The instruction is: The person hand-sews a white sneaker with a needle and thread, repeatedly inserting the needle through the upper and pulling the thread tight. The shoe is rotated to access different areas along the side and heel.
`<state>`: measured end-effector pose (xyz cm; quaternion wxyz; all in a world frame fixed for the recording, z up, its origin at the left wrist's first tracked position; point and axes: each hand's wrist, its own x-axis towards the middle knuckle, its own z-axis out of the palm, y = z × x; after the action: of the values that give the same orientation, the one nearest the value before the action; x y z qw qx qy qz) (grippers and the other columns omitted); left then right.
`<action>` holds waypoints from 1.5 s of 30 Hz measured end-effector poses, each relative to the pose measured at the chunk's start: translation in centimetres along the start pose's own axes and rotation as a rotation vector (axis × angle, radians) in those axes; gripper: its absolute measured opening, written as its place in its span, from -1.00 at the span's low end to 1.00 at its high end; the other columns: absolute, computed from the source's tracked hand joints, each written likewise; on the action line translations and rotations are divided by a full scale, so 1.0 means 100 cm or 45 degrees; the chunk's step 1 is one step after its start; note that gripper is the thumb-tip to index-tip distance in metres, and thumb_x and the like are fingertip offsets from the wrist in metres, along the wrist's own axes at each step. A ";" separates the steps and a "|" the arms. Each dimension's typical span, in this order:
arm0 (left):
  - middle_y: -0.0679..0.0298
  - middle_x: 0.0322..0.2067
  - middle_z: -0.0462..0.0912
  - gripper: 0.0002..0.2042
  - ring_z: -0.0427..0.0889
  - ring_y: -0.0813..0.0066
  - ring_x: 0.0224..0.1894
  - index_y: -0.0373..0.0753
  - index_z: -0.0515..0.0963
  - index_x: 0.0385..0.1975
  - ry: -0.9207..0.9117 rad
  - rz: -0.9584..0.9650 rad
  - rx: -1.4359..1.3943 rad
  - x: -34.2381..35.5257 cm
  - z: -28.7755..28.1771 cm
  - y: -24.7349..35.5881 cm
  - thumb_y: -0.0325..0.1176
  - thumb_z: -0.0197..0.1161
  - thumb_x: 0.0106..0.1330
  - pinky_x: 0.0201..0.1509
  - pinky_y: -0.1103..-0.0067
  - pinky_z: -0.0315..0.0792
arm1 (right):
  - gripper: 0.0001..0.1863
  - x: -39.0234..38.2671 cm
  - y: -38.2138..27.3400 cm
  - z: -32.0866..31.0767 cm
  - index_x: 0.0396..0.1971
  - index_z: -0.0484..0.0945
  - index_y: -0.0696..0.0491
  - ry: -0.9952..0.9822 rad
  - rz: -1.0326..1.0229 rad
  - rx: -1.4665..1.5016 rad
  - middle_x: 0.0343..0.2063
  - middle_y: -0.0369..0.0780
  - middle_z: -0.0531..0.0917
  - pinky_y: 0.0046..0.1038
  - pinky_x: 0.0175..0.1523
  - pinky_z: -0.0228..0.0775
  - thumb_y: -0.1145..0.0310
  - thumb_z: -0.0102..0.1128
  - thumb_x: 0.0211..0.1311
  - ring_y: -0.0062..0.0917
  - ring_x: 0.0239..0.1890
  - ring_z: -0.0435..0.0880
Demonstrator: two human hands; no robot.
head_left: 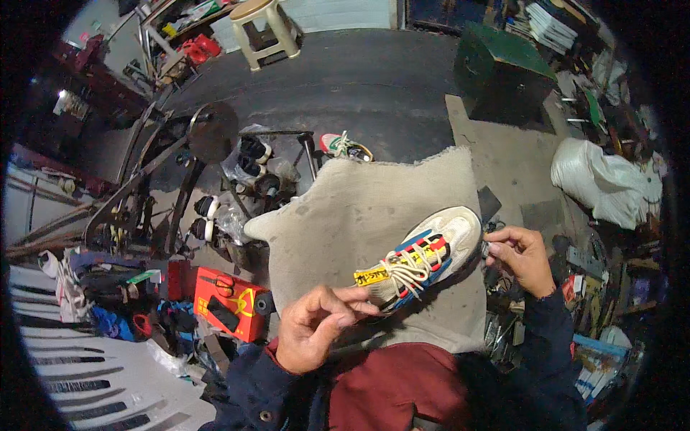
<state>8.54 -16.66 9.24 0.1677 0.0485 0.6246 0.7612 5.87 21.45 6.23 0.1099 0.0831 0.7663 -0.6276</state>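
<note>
A sneaker [445, 251] lies tilted across a beige cloth [345, 201] spread over my lap. It is cream with blue, red and yellow parts and cream laces, its toe to the upper right. At its heel end, my left hand [316, 325] has its fingers stretched against the shoe, the thumb apart from them. Just past the toe, my right hand [523, 260] is closed in a pinch, thumb against forefinger. Something small and dark shows at those fingertips, too small to name. The shoe's underside is hidden.
To the left stand a dark metal-framed machine [188, 169] and an orange box [228, 305] with scissors on it. Another shoe [345, 145] is beyond the cloth. Farther off are a stool [263, 32], a green box [503, 68] and a white sack [600, 179].
</note>
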 end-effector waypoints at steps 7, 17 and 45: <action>0.25 -0.22 0.64 -0.91 0.59 0.50 -0.12 -0.30 0.50 -0.21 0.044 -0.361 0.086 0.006 -0.006 -0.020 -0.42 0.14 0.51 0.09 0.52 0.43 | -0.83 0.002 0.002 -0.002 -0.14 0.70 0.19 -0.031 0.054 0.069 -0.36 -0.29 0.74 -0.61 -0.20 0.51 0.50 0.30 0.31 -0.69 -0.35 0.71; 0.13 0.29 0.48 -0.37 0.41 0.31 0.35 -0.40 0.30 0.38 -0.260 -0.702 -0.556 0.056 0.025 -0.047 -0.18 0.26 0.42 0.47 0.42 0.21 | -0.80 0.009 0.011 -0.011 -0.12 0.72 0.16 -0.149 0.053 0.014 -0.41 -0.28 0.76 -0.62 -0.20 0.51 0.39 0.30 0.38 -0.71 -0.34 0.71; 0.29 0.26 0.54 -0.42 0.46 0.56 0.27 -0.29 0.41 0.34 -0.923 -0.580 -0.743 0.136 0.048 -0.101 -0.07 0.28 0.44 0.42 0.59 0.22 | -0.88 0.063 -0.036 -0.025 -0.31 0.73 0.28 -0.339 0.332 -0.290 -0.44 -0.16 0.77 -0.55 -0.31 0.58 0.55 0.42 0.18 -0.56 -0.45 0.74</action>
<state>-0.92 -6.22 -1.32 0.5414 0.1230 0.2828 0.7821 -1.28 23.14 8.34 0.2989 0.0849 0.7937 -0.5230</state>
